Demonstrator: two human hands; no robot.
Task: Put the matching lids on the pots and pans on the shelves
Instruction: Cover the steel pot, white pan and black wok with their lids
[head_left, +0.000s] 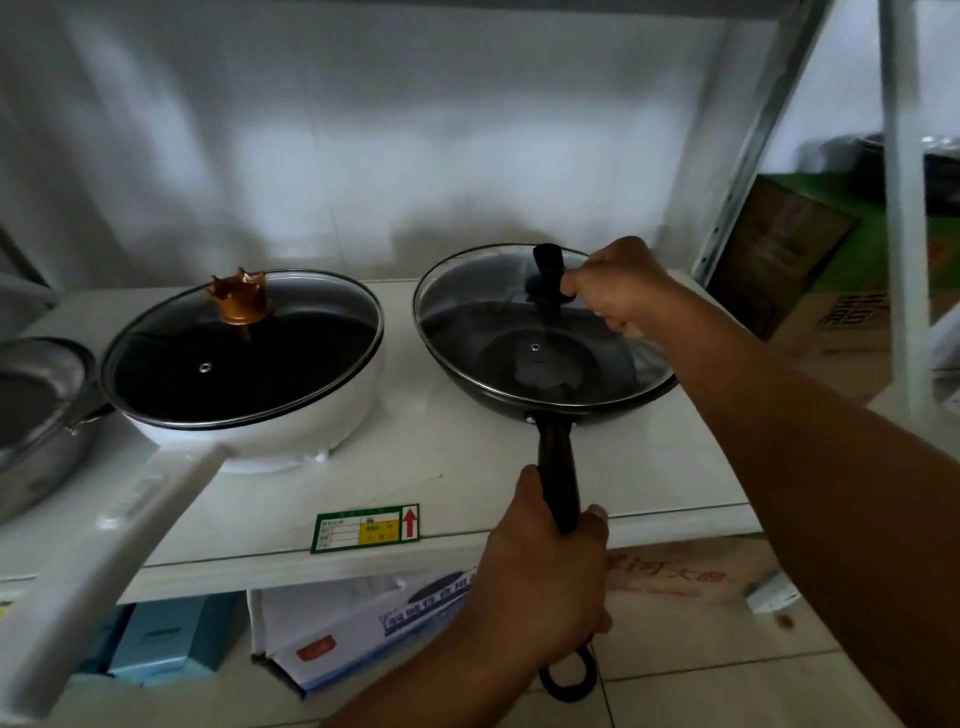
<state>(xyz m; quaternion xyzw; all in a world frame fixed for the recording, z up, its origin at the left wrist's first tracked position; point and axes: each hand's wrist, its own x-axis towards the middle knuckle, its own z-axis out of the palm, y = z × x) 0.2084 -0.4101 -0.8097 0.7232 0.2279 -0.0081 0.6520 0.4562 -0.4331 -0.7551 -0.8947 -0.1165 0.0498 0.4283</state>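
A black wok (582, 402) sits on the right half of the white shelf (467, 467). My left hand (550, 566) grips its dark handle (558, 467), which sticks out over the shelf's front edge. A glass lid (483, 322) with a black knob (548, 275) lies tilted over the wok. My right hand (618, 286) holds the lid at the knob. To the left, a white pan (291, 436) carries its own glass lid (244, 353) with a gold crown knob (240, 299).
A steel pot (36, 410) with a lid stands at the far left of the shelf. A white pan handle (104, 561) juts toward me. A green label (366, 527) is on the shelf front. Cardboard boxes (353, 623) lie below, more boxes (779, 249) right of the upright post (906, 208).
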